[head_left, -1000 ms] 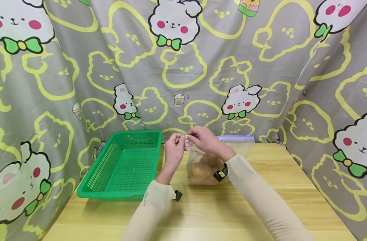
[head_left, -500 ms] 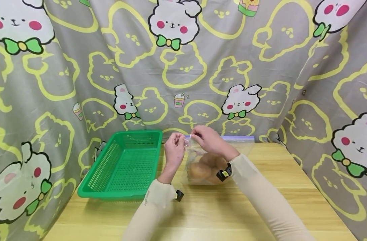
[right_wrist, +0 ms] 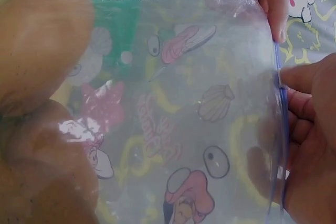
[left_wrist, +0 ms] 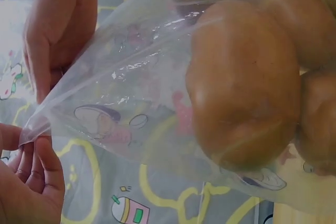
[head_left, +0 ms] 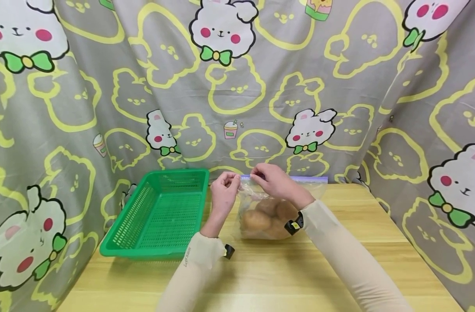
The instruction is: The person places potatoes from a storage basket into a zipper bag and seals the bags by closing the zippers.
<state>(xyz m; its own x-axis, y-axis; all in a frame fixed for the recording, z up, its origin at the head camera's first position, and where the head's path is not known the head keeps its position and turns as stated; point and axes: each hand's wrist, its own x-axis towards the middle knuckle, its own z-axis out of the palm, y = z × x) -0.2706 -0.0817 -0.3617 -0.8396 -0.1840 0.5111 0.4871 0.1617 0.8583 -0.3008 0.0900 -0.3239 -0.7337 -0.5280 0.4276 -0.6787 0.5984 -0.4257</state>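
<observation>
A clear zip bag (head_left: 257, 195) with printed cartoon figures and a purple zip strip (head_left: 307, 179) stands on the table. Several brown, rounded potatoes (head_left: 257, 220) lie in its bottom. My left hand (head_left: 224, 193) pinches the bag's top left corner, as the left wrist view also shows. Just to its right, my right hand (head_left: 276, 182) pinches the zip strip; in the right wrist view thumb and finger close on a small whitish slider (right_wrist: 281, 77). Left of that slider the strip looks thin and pressed together; to the right its two edges look slightly apart.
A green plastic basket (head_left: 200, 216) with slotted walls stands left of the bag, nothing visible inside it. The light wooden table (head_left: 260, 277) reaches a patterned grey curtain (head_left: 237, 104) at the back and sides.
My right hand has slid a little to the right along the zip strip, away from the left hand. The left hand keeps its pinch at the corner.
</observation>
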